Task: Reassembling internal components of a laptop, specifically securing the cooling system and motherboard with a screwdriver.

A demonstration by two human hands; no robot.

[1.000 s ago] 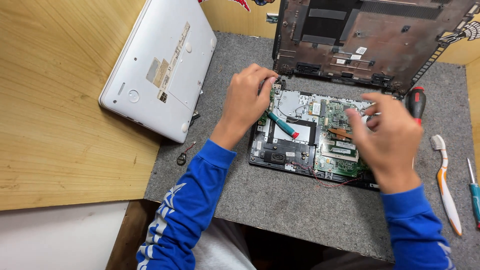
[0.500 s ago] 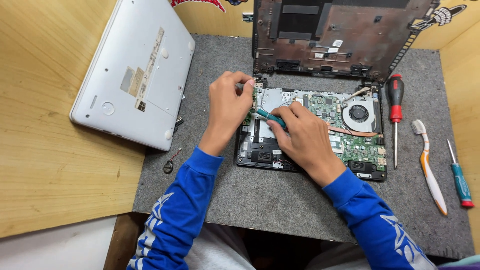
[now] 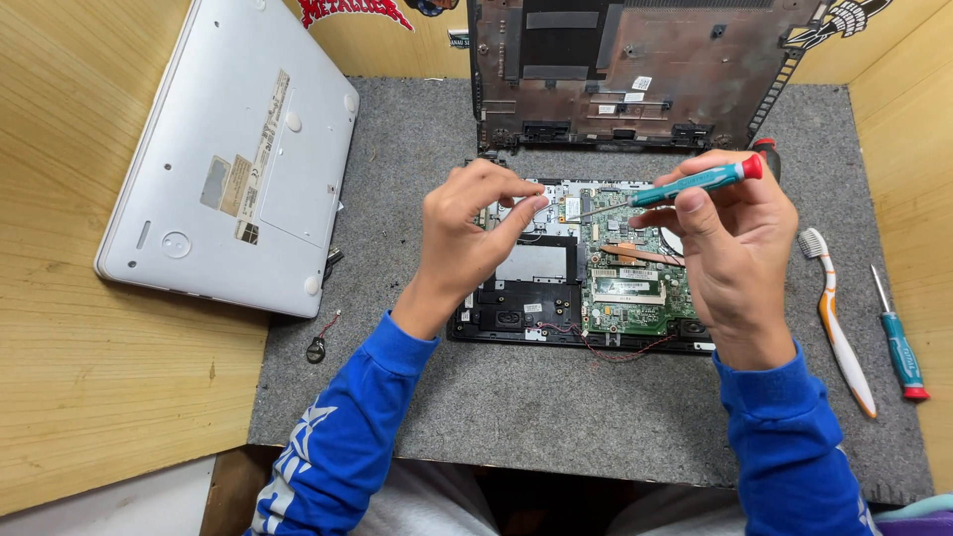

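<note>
An opened laptop base (image 3: pixel 571 288) lies on a grey felt mat (image 3: pixel 536 407), its green circuit board and black parts exposed. My right hand (image 3: pixel 730 248) grips a small teal screwdriver with a red cap (image 3: pixel 695 182), held nearly level above the board with its tip pointing left. My left hand (image 3: pixel 472 233) hovers over the board's upper left, thumb and fingers pinched together close to the screwdriver's tip. Whether something tiny sits between those fingers cannot be told. Both arms wear blue sleeves.
The laptop's dark bottom cover (image 3: pixel 635 69) stands at the back. A closed white laptop (image 3: pixel 238 159) lies upside down at the left. A coin cell on a wire (image 3: pixel 317 347) rests on the mat. At the right lie a white-orange toothbrush (image 3: pixel 839 318) and another teal screwdriver (image 3: pixel 898 342).
My right hand picked the teal screwdriver off the board and lifted it to the right. My left hand moved from the board's left edge to the screwdriver tip.
</note>
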